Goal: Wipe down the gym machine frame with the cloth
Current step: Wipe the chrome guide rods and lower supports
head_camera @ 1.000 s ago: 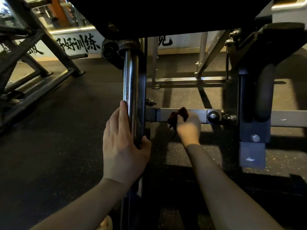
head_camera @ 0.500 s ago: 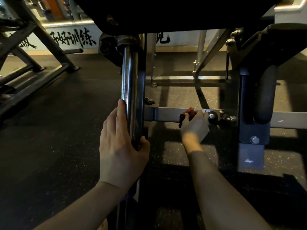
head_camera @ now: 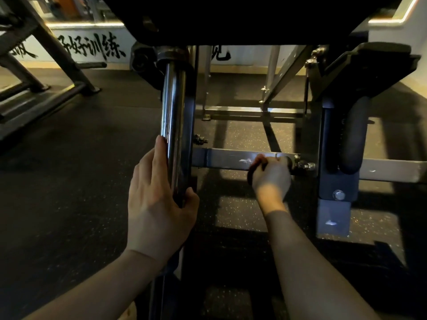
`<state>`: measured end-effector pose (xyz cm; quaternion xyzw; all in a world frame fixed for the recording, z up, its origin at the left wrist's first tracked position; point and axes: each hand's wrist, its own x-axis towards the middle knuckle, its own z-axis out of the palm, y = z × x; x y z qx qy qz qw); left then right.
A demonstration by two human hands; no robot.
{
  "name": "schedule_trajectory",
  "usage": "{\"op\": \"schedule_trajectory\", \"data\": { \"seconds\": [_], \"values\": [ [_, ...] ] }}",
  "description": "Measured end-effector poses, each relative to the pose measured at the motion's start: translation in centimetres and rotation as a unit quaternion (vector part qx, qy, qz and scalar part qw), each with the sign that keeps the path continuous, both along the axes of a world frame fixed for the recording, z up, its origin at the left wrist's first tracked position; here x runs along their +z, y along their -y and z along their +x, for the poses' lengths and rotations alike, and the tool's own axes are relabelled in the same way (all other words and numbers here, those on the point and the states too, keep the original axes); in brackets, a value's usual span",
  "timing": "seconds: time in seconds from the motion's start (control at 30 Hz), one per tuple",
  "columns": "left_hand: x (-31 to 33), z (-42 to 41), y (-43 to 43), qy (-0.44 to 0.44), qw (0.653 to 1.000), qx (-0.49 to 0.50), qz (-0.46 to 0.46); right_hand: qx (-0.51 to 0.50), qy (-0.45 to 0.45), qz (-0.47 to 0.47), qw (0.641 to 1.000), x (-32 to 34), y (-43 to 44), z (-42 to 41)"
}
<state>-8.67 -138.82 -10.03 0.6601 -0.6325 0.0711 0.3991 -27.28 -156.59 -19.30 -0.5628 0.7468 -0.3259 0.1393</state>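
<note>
My right grip (head_camera: 271, 175) clenches the cloth (head_camera: 253, 173) against the crossbar (head_camera: 224, 160), near its bolted right end. The bar runs left-right; the rest lies leftward, toward my left grip (head_camera: 157, 197) holding the chrome post (head_camera: 173, 112).

Left hand (head_camera: 157, 204) round post (head_camera: 173, 123); cloth (head_camera: 253, 172) on crossbar (head_camera: 226, 159)

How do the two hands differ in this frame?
The left hand holds the upright chrome post directly. The right hand grips a dark cloth against the horizontal crossbar. The left hand is nearer the camera, while the right hand reaches further in. Both are ungloved.
</note>
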Motion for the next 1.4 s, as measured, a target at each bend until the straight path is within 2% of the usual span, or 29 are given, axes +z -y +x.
{"op": "schedule_trajectory", "data": {
  "seconds": [0.07,0.17,0.23,0.37,0.43,0.6,0.7,0.83,0.93,1.0,1.07,1.2,1.3,1.4],
  "values": [
    [-0.2,0.1,0.0,-0.002,1.0,-0.002,-0.005,-0.052,0.028,0.002,0.998,-0.4,-0.2,0.4],
    [-0.2,0.2,0.0,-0.003,1.0,-0.007,-0.005,-0.041,0.044,-0.026,0.998,-0.4,0.2,3.7],
    [-0.2,0.2,0.1,-0.002,1.0,-0.007,-0.003,0.01,0.058,-0.042,0.997,-0.1,0.3,6.6],
    [-0.2,0.4,0.0,-0.005,1.0,-0.012,0.001,0.19,-0.052,-0.06,0.979,0.0,-0.2,9.4],
    [-0.2,0.4,0.0,-0.004,1.0,-0.011,-0.005,0.226,-0.082,-0.075,0.968,0.4,0.2,7.6],
    [-0.2,0.2,0.0,-0.011,1.0,-0.01,-0.016,0.111,-0.15,-0.049,0.981,-0.2,0.7,-0.5],
    [-0.2,0.2,0.1,-0.008,1.0,-0.013,-0.008,0.028,-0.089,-0.035,0.995,-0.8,0.6,-0.8],
    [-0.3,0.2,0.1,-0.007,1.0,-0.009,-0.003,0.074,-0.013,-0.057,0.996,0.2,0.3,5.7],
    [-0.1,0.3,0.0,-0.004,1.0,-0.015,-0.001,0.196,-0.063,-0.079,0.975,0.5,-0.2,8.9],
    [-0.1,0.4,0.0,-0.005,1.0,-0.016,0.003,0.238,-0.096,-0.075,0.964,1.0,0.4,7.5],
    [0.0,0.3,-0.1,-0.005,1.0,-0.016,0.004,0.218,-0.119,-0.044,0.968,1.3,0.9,4.2],
    [-0.1,0.3,-0.1,-0.012,1.0,-0.015,-0.004,0.095,-0.127,-0.03,0.987,0.4,0.9,-2.1],
    [-0.2,0.3,-0.1,-0.02,1.0,-0.018,-0.002,0.021,-0.049,-0.034,0.998,0.1,0.6,0.7],
    [-0.1,0.2,0.0,-0.031,0.999,-0.015,0.004,0.066,0.015,-0.071,0.995,0.3,0.6,6.0]
  ]
}}
